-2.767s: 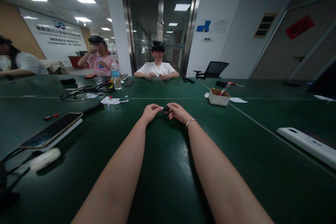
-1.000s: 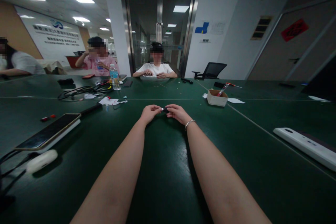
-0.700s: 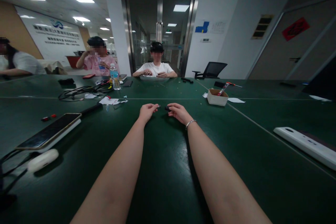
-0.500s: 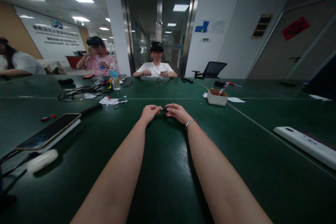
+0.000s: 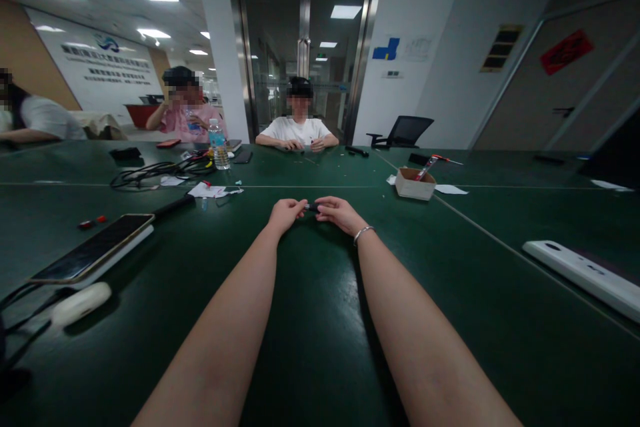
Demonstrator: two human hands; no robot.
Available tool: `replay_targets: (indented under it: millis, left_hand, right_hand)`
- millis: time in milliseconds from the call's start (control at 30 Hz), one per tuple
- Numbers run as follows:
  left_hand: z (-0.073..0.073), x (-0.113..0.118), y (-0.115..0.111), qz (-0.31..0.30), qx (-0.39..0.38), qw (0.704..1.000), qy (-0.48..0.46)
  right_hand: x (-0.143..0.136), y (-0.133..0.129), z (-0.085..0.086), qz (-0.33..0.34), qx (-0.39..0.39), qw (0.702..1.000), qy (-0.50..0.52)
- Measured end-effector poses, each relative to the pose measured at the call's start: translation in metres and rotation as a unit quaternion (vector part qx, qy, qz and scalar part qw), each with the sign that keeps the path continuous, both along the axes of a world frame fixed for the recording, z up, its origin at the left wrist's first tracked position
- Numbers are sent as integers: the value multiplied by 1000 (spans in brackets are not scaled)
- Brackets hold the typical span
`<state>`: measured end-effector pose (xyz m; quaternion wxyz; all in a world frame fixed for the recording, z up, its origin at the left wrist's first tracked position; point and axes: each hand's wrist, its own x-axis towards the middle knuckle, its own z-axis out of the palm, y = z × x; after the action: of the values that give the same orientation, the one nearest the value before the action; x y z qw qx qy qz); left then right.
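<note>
Both my hands meet at the middle of the dark green table (image 5: pixel 310 280). Between them is a small dark object (image 5: pixel 312 207) with a light, metallic-looking left end. My left hand (image 5: pixel 287 215) pinches that left end between thumb and fingertips. The fingers of my right hand (image 5: pixel 341 215) close on the dark right end. A silvery bracelet (image 5: pixel 363 233) circles my right wrist. What exactly the object is cannot be made out at this size.
On the left lie a phone (image 5: pixel 95 250), a white rounded device (image 5: pixel 81 305), black cables (image 5: pixel 150 175) and a bottle (image 5: pixel 219 145). A small box (image 5: pixel 415 185) and a white device (image 5: pixel 585 277) are to the right. A person (image 5: pixel 299 127) sits opposite.
My hands and the small object have hardly moved. Across the table, the person's hands have come down closer to the tabletop.
</note>
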<state>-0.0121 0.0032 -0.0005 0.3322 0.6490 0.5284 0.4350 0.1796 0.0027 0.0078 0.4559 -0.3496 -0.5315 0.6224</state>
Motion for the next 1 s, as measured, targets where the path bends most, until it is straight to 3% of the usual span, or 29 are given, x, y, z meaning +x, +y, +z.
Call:
replay_targets:
  millis: [400,1000]
  left_hand:
    - [7,0,-7,28,-12,998,62]
    - [16,8,-7,113,-64,990,59]
  right_hand:
    - [0,-3,2,12,1,1000,-6]
    - [-5,1,1,-8,30,1000,1]
